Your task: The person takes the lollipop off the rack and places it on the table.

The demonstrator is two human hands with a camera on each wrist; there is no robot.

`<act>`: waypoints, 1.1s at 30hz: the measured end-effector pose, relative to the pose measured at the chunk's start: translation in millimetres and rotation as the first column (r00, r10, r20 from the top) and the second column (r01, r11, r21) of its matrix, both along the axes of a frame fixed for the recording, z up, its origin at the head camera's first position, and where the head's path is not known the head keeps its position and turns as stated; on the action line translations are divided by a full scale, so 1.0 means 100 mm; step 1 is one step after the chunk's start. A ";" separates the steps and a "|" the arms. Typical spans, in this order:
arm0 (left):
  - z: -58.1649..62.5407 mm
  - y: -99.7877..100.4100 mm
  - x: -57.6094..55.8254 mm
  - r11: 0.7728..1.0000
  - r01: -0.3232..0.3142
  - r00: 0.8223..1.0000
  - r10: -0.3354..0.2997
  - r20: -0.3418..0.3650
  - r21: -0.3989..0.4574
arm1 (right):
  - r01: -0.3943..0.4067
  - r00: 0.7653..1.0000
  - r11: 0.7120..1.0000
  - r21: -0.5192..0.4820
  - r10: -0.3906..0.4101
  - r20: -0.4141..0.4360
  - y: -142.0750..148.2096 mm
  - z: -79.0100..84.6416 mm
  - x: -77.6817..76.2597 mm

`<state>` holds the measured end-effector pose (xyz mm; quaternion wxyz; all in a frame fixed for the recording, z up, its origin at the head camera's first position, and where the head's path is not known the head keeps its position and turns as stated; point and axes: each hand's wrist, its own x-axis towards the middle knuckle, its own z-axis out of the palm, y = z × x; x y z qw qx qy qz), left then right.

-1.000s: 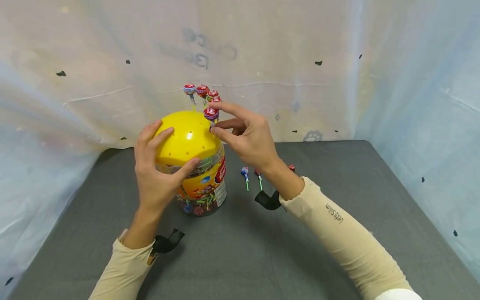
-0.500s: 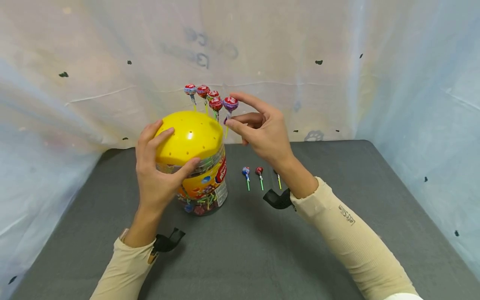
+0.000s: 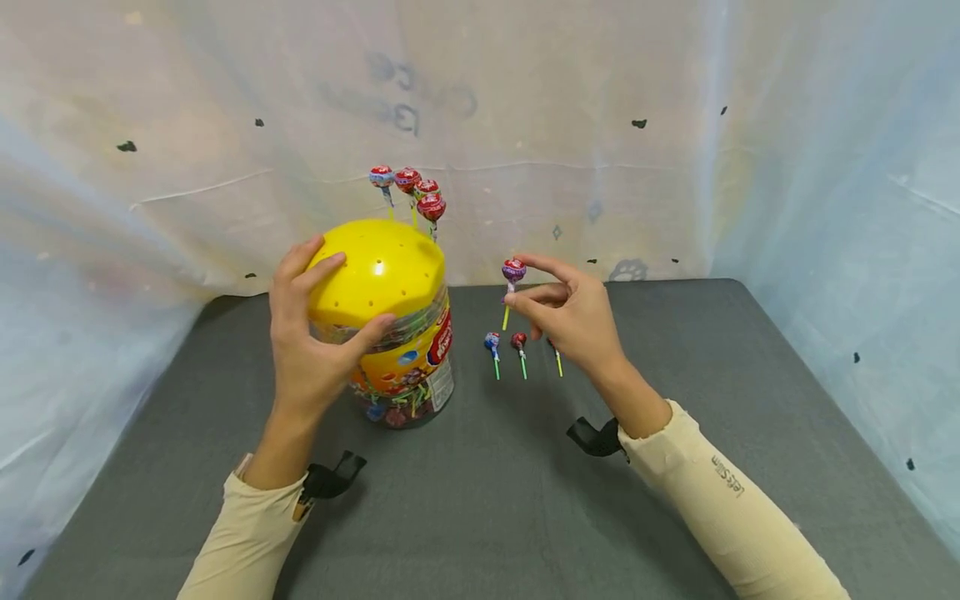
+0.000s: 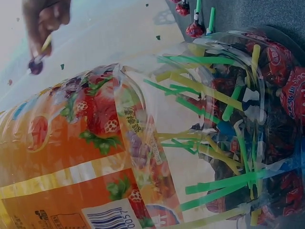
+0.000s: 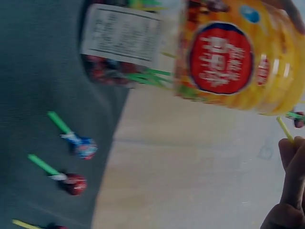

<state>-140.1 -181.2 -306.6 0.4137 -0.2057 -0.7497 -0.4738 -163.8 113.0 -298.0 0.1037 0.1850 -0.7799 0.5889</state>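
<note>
Head view, right hand (image 3: 573, 315) pinching purple lollipop (image 3: 513, 270), rightmost lollipop (image 3: 558, 363) partly hidden

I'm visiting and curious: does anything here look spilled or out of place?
Nothing stands out: three lollipops lie in a tidy row on the table, and nothing looks spilled beside the candy jar.
</note>
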 end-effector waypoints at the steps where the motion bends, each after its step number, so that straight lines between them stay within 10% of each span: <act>1: 0.00 0.00 0.00 1.000 0.003 1.000 -0.003 -0.001 0.000 | 0.008 1.000 1.000 0.010 -0.008 0.018 0.01 -0.04 0.01; 14: 0.00 0.00 0.00 1.000 0.005 1.000 -0.005 -0.001 -0.021 | 0.029 0.974 0.975 0.222 -0.078 0.213 0.04 -0.55 0.13; 22: 0.00 0.00 0.00 1.000 0.014 1.000 -0.013 0.005 -0.027 | -0.018 0.952 0.905 0.425 -0.115 0.284 -0.06 -0.79 0.17; 33: 0.01 -0.01 0.00 0.999 0.010 1.000 -0.010 -0.006 -0.039 | -0.090 0.920 0.877 0.472 -0.108 0.376 -0.09 -0.97 0.08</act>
